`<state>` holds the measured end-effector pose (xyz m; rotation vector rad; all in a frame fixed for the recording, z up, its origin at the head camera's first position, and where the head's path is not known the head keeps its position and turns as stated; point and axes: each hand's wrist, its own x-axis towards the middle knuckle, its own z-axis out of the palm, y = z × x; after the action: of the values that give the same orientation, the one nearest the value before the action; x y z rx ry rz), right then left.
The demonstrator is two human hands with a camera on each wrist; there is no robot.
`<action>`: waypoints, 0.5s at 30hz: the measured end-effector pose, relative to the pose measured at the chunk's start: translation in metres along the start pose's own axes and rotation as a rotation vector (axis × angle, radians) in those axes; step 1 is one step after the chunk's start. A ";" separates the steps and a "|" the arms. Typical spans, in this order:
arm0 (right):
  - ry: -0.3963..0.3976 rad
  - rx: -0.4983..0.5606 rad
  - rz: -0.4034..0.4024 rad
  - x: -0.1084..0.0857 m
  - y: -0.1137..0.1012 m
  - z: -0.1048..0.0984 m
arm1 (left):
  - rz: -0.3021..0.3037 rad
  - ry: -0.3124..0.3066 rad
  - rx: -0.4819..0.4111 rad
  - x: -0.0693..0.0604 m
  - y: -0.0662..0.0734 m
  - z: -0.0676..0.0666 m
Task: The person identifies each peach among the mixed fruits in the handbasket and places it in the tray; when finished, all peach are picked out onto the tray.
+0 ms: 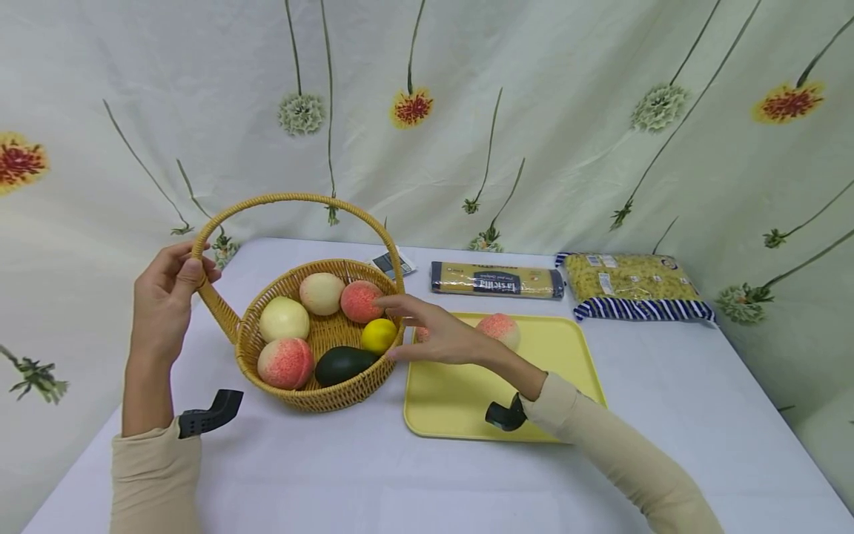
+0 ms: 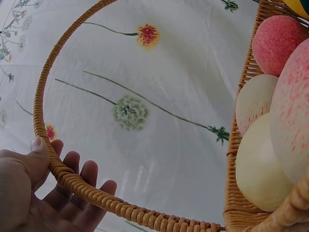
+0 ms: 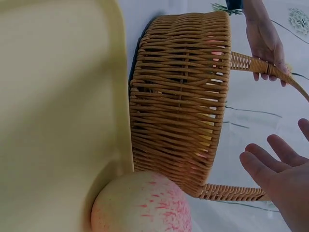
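Note:
A round wicker basket (image 1: 319, 400) stands on the table, holding several peach-like fruits (image 1: 285, 363), a pale yellow fruit (image 1: 284, 320), a lemon (image 1: 379, 336) and a dark green fruit (image 1: 343, 365). My left hand (image 1: 159, 304) grips the left side of its arched handle (image 1: 293, 197); the left wrist view has the thumb (image 2: 39, 150) over the wicker and the fingers behind. At the basket's right rim, my right hand (image 1: 443, 335) has its fingers extended and holds nothing. In the right wrist view, the right hand (image 3: 285, 176) appears beside the handle; contact is unclear.
Right of the basket lies a yellow tray (image 1: 454, 400) with a peach (image 1: 499, 331) and another partly hidden by my right hand. Behind are a long pasta packet (image 1: 467, 279), a larger pasta bag (image 1: 630, 285) and a small label (image 1: 394, 262). A floral curtain (image 1: 574, 148) hangs behind the table.

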<state>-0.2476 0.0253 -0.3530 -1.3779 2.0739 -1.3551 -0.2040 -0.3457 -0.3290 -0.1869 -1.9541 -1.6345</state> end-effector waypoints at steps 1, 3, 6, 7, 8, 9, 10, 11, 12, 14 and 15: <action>-0.008 0.001 0.004 0.002 -0.001 0.002 | 0.000 -0.001 0.007 0.000 0.000 0.000; -0.025 -0.016 0.012 0.008 -0.004 0.006 | 0.000 -0.003 0.018 0.000 0.000 0.000; -0.055 -0.042 0.025 0.017 -0.007 0.011 | 0.000 -0.001 0.022 0.000 0.001 0.000; -0.067 -0.049 0.025 0.020 -0.008 0.013 | 0.001 -0.002 0.017 0.000 0.000 0.000; -0.079 -0.063 0.026 0.023 -0.009 0.015 | 0.002 -0.003 0.012 0.001 0.000 0.000; -0.093 -0.068 0.022 0.027 -0.010 0.017 | 0.004 -0.003 0.004 0.001 0.000 0.000; -0.106 -0.080 0.022 0.030 -0.011 0.018 | 0.005 -0.004 -0.003 0.001 0.000 0.000; -0.120 -0.090 0.021 0.033 -0.012 0.020 | 0.007 -0.005 -0.010 0.001 -0.001 0.000; -0.132 -0.102 0.019 0.036 -0.013 0.021 | 0.008 -0.007 -0.015 0.001 -0.001 0.000; -0.154 -0.127 0.014 0.042 -0.014 0.024 | 0.010 -0.008 -0.021 0.001 -0.001 0.000; -0.164 -0.134 0.008 0.044 -0.014 0.026 | 0.010 -0.008 -0.024 0.000 -0.001 0.000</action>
<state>-0.2442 -0.0270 -0.3436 -1.4791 2.0902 -1.0769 -0.2048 -0.3455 -0.3293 -0.2127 -1.9372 -1.6535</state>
